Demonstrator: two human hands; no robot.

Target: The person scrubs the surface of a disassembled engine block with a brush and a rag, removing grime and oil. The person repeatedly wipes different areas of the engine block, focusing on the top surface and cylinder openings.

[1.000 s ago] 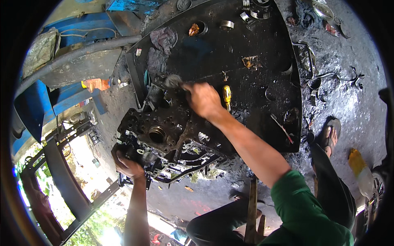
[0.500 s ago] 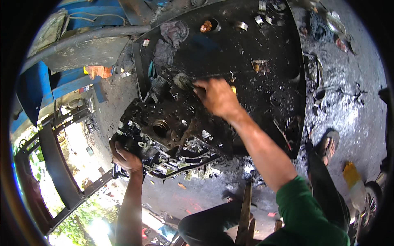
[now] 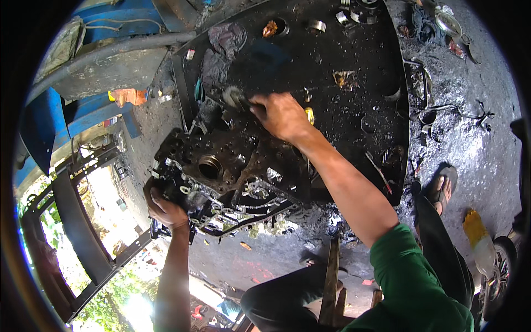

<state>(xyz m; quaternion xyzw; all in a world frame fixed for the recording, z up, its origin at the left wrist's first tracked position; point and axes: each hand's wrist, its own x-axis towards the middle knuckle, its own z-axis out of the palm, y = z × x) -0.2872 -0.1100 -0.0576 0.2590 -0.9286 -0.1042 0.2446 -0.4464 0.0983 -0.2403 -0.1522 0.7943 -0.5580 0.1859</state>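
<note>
A dark, oily engine block [image 3: 235, 160] with a round bore lies at the near left of a black metal tray [image 3: 310, 55]. My left hand [image 3: 165, 207] is closed round the block's left end, with the fingertips partly hidden in shadow. Over the block's far edge, my right hand [image 3: 282, 117] is closed, and a blurred grey brush [image 3: 234, 97] sticks out to the left of its fingers. The brush handle is hidden in the fist. Beyond it, a crumpled greyish cloth [image 3: 225, 39] lies in the tray's far left corner.
Several metal bearing shells [image 3: 317, 25] and a ring with a copper-coloured piece [image 3: 271, 29] lie toward the tray's far side. A yellow-handled tool [image 3: 310, 115] is beside my right wrist. A blue metal frame [image 3: 44, 127] stands left; a sandalled foot [image 3: 442, 188] is at right.
My right hand and the brush have moved slightly farther away and left across the block's far edge. My left hand keeps its hold. The whole view has shifted a little.
</note>
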